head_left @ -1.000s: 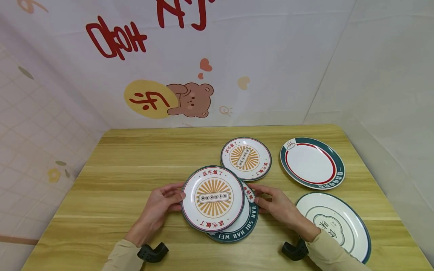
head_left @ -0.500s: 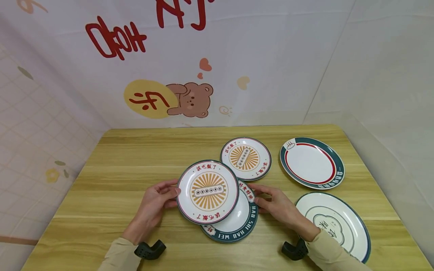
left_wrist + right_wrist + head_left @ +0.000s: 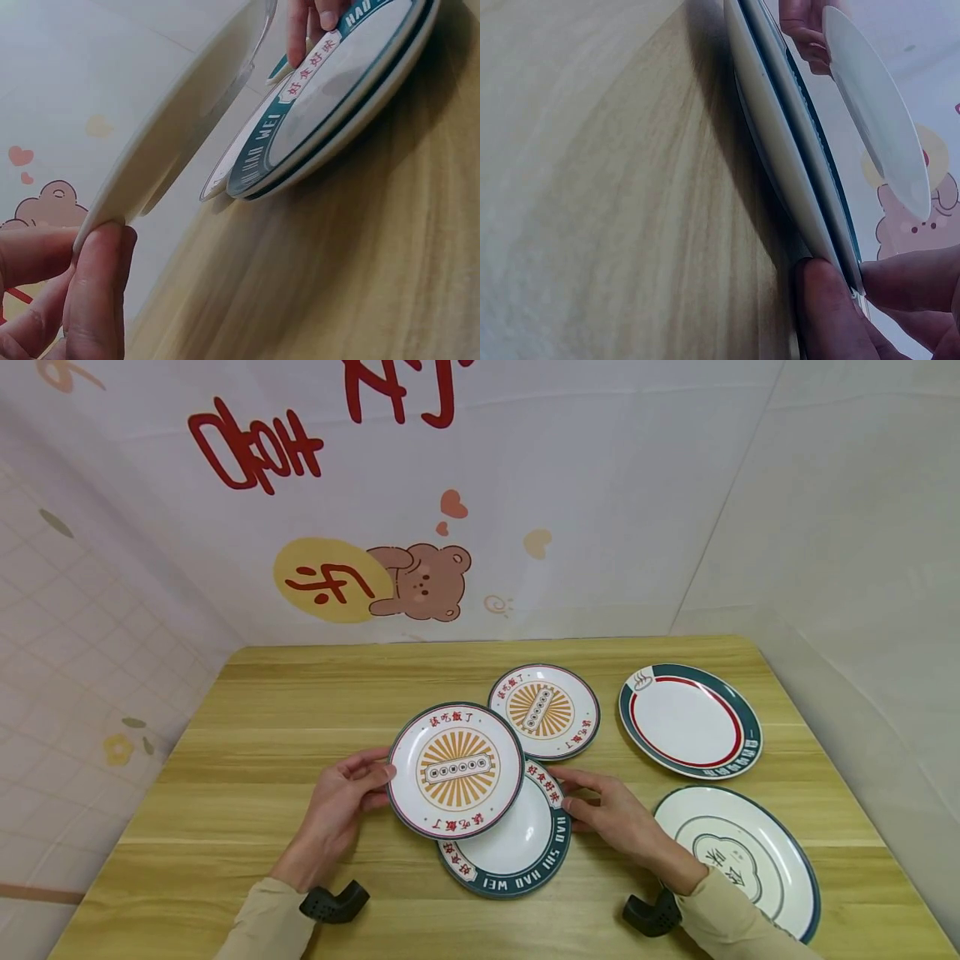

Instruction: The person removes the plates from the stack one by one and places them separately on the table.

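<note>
My left hand [image 3: 337,806] pinches the left edge of a round white plate [image 3: 456,770] with an orange sunburst and red characters. In the left wrist view this plate [image 3: 176,112] hangs tilted, clear of the plates below, its pale underside showing. From above it overlaps a plate with a dark green rim [image 3: 517,883] lettered HAO SHI HAO WEI. My right hand [image 3: 615,814] pinches that green-rimmed plate's right edge, thumb and fingers on opposite sides. Seen side-on in the right wrist view, two plate rims [image 3: 787,127] lie stacked there, low at the wooden table.
Behind is another sunburst plate [image 3: 570,714], close to the green-rimmed one. An oval plate with green and red bands [image 3: 686,722] lies at the back right. A large oval plate [image 3: 780,852] sits partly under my right forearm. A printed cloth wall [image 3: 600,527] borders the wooden table [image 3: 262,735].
My left hand has moved left and away from me with the sunburst plate, uncovering more of the green-rimmed plate. The right hand has stayed in place on the rim.
</note>
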Available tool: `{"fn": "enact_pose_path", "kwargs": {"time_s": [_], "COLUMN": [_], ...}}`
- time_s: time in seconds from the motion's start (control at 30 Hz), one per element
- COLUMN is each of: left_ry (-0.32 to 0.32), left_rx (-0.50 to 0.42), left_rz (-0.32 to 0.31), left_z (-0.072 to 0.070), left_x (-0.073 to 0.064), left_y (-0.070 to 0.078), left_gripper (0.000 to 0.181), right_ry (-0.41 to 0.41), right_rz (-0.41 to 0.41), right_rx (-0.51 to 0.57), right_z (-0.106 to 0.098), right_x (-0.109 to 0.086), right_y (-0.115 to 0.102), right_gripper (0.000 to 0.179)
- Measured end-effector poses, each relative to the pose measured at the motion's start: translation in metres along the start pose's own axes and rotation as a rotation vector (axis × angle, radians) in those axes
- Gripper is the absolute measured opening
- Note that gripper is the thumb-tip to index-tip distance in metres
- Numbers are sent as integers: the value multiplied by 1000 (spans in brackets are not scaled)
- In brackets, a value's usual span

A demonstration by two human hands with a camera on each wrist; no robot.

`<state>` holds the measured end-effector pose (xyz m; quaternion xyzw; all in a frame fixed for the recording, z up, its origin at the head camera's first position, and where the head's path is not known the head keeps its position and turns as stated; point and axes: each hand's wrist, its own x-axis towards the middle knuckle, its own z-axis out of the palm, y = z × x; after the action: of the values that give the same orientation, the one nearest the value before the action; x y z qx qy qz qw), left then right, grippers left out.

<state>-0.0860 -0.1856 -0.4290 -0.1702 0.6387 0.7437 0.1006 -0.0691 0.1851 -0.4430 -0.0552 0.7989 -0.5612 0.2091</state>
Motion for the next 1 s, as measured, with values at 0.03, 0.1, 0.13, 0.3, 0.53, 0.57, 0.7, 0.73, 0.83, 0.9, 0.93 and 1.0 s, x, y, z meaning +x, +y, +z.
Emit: {"fn": "enact_pose_path", "kwargs": {"time_s": [0.03, 0.1, 0.13, 0.3, 0.53, 0.57, 0.7, 0.73, 0.83, 0.9, 0.93, 1.0], "left_ry": [1, 2, 0, -2, -1, 2, 5, 4, 2, 4, 5, 9], "left_rx": [0, -8, -12, -47, -116, -122, -138, -143, -151, -150, -147, -147], "left_rz": [4, 9, 16, 38, 69, 72, 76, 77, 78, 80, 81, 76], "left_z": [0, 0, 0, -2, -8, -9, -11, -11, -11, -11, -11, -11], "left_x": [1, 1, 2, 7, 14, 15, 18, 19, 22, 23, 25, 27], "left_y": [1, 2, 3, 6, 7, 7, 9, 9, 12, 14, 15, 16], "left_gripper": [44, 44, 44, 43, 36, 35, 34, 34, 35, 35, 35, 36], "right_ry": [0, -2, -3, 2, 8, 8, 7, 9, 14, 16, 18, 19], "right_rz": [-1, -3, -4, -5, 6, 5, 7, 9, 15, 19, 22, 25], "right_rx": [-1, 3, 3, 7, 4, 5, 10, 9, 8, 7, 6, 2], "right_z": [0, 0, 0, 1, 2, 2, 2, 2, 2, 2, 2, 2], "right_x": [0, 0, -1, -1, 0, 0, -1, 0, 0, 0, 1, 1], "right_y": [0, -1, -1, 0, 0, 0, -1, -1, -1, -1, -1, 0], "right_gripper": [43, 43, 43, 43, 42, 43, 43, 43, 43, 43, 43, 43]}}
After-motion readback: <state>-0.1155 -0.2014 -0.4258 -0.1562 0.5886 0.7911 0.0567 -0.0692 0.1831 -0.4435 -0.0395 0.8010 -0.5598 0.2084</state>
